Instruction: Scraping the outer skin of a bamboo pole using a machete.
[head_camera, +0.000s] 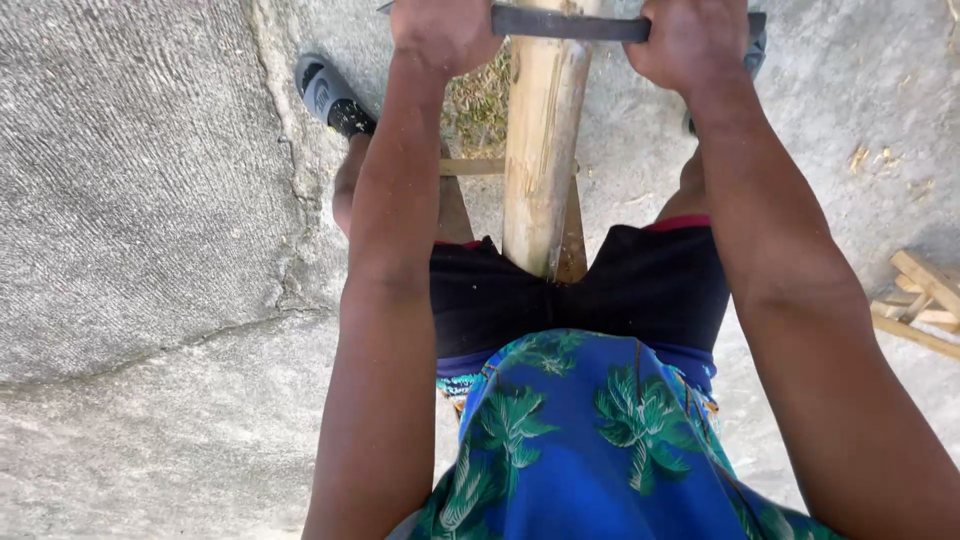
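A pale wooden pole (540, 150) runs from between my legs toward the top of the view. Across it lies a dark flat metal blade (570, 24), held crosswise near the top edge. My left hand (440, 30) is closed around the blade's left end. My right hand (690, 40) grips its right end. Both arms are stretched out on either side of the pole. The pole's near end is hidden behind my black shorts.
Rough grey concrete ground (150, 200) with cracks lies all around. My foot in a dark sandal (332, 95) rests at upper left. A narrow wooden slat (470, 167) lies under the pole. Loose wood offcuts (920, 300) sit at the right edge.
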